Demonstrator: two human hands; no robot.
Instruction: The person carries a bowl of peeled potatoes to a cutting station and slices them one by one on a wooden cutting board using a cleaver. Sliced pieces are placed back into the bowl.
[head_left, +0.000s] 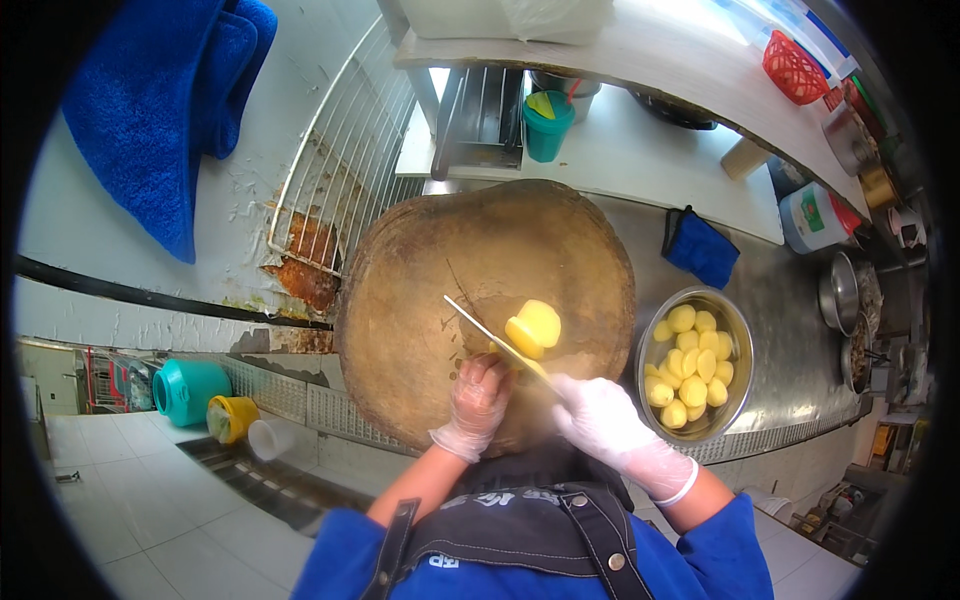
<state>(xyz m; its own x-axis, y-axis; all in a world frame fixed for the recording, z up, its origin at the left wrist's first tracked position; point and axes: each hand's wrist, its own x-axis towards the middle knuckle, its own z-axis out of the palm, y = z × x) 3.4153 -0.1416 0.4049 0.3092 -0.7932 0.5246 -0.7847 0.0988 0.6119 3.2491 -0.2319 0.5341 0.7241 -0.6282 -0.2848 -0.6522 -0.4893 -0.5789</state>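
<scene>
A round wooden chopping block (420, 247) lies before me. My right hand (600, 420), in a clear plastic glove, is closed around a knife (501, 342) whose blade points up and left over the block. Close to the left side of the blade is my left hand (480, 396), gloved too, its fingers curled against a piece of peeled potato mostly hidden by hand and blade. Cut slices of pale yellow potato (536, 326) lean together just right of the blade. A steel bowl (741, 390) of whole peeled potatoes (690, 364) stands to the right of the block.
A blue cloth (701, 247) lies on the steel counter (780, 322) above the bowl. Beyond the block, a teal cup (547, 126) stands under a shelf (637, 56). A white wire rack (337, 172) rises at the block's upper left, near a hanging blue towel (157, 112).
</scene>
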